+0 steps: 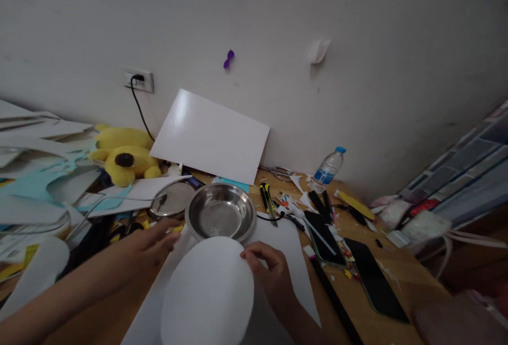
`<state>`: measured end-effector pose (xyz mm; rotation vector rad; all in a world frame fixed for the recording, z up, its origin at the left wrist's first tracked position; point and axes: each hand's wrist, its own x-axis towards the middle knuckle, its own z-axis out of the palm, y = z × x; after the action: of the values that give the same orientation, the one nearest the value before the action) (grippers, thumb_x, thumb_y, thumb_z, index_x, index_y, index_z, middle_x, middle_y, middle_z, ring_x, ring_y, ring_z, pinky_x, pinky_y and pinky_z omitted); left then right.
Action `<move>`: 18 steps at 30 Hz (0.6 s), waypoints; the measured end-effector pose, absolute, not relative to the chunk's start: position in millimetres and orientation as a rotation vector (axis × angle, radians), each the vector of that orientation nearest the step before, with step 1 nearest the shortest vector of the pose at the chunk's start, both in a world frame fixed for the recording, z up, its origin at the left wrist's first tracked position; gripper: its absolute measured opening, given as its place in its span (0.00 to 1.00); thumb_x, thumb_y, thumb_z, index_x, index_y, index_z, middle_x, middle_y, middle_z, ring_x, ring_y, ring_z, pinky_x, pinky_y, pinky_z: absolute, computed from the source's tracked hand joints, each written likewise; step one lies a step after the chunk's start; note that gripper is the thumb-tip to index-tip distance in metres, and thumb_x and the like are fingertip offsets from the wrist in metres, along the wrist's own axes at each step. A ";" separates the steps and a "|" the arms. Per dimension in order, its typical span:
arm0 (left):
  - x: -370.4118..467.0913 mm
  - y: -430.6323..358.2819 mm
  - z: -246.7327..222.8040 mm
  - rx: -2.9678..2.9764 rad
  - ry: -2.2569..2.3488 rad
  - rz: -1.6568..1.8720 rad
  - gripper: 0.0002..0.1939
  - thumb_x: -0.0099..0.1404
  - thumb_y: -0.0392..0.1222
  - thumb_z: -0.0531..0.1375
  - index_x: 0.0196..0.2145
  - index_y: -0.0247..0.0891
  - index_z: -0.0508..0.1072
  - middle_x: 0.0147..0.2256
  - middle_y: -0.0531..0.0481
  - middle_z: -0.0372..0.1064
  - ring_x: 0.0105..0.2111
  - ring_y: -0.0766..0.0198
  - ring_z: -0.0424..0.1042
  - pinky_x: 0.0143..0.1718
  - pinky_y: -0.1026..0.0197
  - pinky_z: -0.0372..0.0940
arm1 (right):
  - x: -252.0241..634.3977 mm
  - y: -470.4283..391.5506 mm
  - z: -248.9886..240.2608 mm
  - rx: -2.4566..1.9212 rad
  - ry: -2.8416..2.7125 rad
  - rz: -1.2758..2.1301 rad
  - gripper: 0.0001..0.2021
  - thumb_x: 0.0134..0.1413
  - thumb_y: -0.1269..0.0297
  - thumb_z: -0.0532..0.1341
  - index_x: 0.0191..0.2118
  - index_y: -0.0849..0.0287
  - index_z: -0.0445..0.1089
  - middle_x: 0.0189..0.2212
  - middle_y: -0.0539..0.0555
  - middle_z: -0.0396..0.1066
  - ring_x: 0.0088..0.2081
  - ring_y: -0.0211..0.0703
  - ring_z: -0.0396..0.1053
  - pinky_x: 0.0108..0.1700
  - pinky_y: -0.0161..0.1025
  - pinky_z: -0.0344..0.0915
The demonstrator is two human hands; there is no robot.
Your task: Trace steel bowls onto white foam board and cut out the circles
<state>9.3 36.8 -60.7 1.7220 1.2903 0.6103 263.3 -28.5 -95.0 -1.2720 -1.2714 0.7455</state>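
Observation:
A white oval sheet (208, 294), like cut card, is tilted up in front of me. My right hand (272, 271) pinches its upper right edge between thumb and fingers. Off to the sheet's left, my left hand (156, 239) is stretched out with fingers apart, touching nothing that I can see. Just beyond the oval stands a round metal bowl (220, 212), its near rim partly covered by the sheet. Beneath them lies a larger white sheet (293, 260) on the wooden table (413, 281).
Right of the bowl are a yellow-black utility knife (268, 199), a glue gun (291, 207), two phones (375, 279) and a water bottle (327, 170). A white board (212, 136) leans on the wall beside a yellow plush toy (130, 160). Paper offcuts (39, 175) cover the left.

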 end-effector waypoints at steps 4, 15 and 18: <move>40.9 49.7 -60.1 1.786 1.218 0.477 0.24 0.53 0.49 0.63 0.48 0.40 0.72 0.40 0.46 0.73 0.40 0.54 0.71 0.37 0.63 0.64 | 264.4 -27.2 -96.8 -1.234 -1.320 0.854 0.11 0.50 0.60 0.58 0.27 0.60 0.73 0.24 0.52 0.73 0.29 0.40 0.69 0.33 0.34 0.64; 49.3 38.0 -54.8 1.990 0.882 -0.196 0.17 0.61 0.41 0.52 0.46 0.46 0.73 0.47 0.53 0.70 0.47 0.56 0.67 0.49 0.59 0.59 | 271.1 1.8 -121.7 -1.593 -1.761 0.769 0.15 0.50 0.70 0.56 0.45 0.59 0.69 0.33 0.54 0.72 0.31 0.40 0.68 0.36 0.36 0.63; 60.6 36.8 -58.5 2.000 0.781 -0.201 0.17 0.62 0.40 0.51 0.47 0.47 0.72 0.48 0.54 0.69 0.48 0.58 0.67 0.51 0.59 0.58 | 266.1 -1.0 -111.4 -1.581 -1.661 0.737 0.12 0.49 0.73 0.51 0.36 0.60 0.70 0.26 0.53 0.71 0.28 0.40 0.68 0.32 0.35 0.63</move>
<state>60.6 36.8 -58.5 2.0000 0.7807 -0.2006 266.1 -1.0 -111.4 -1.5812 -1.6605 0.7372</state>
